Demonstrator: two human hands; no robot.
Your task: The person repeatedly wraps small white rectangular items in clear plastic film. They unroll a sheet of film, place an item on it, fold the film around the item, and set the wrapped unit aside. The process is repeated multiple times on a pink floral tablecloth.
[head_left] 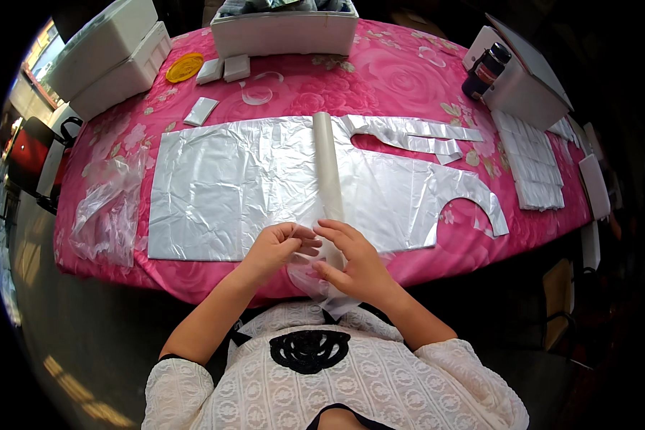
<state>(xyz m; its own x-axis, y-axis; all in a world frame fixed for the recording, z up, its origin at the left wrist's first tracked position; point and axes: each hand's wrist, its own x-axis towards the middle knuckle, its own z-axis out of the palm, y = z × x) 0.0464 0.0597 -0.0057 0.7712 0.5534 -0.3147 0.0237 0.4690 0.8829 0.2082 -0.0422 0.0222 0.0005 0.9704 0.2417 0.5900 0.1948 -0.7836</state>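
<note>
A thin, shiny silvery-white plastic apron [208, 193] lies flat across the table, its neck loop and cut-out curves at the right end. Across its middle rests a long, pale narrow roll [327, 158], pointing toward me. At the near edge, clear plastic film [312, 279] hangs down between my hands. My left hand [276, 247] has its fingers curled and pinched, seemingly on this film. Just right of it, over the roll's near end, my right hand [355, 261] holds thumb and fingers apart, touching or close to the film. What lies under the right palm is hidden.
Crumpled clear plastic [107, 211] lies at the left. White foam boxes [122, 64] and an open foam box [287, 34] stand behind, near a yellow lid [185, 67] and small white packets [236, 67]. A dark flask [486, 72] and folded white bundles [529, 161] are at right.
</note>
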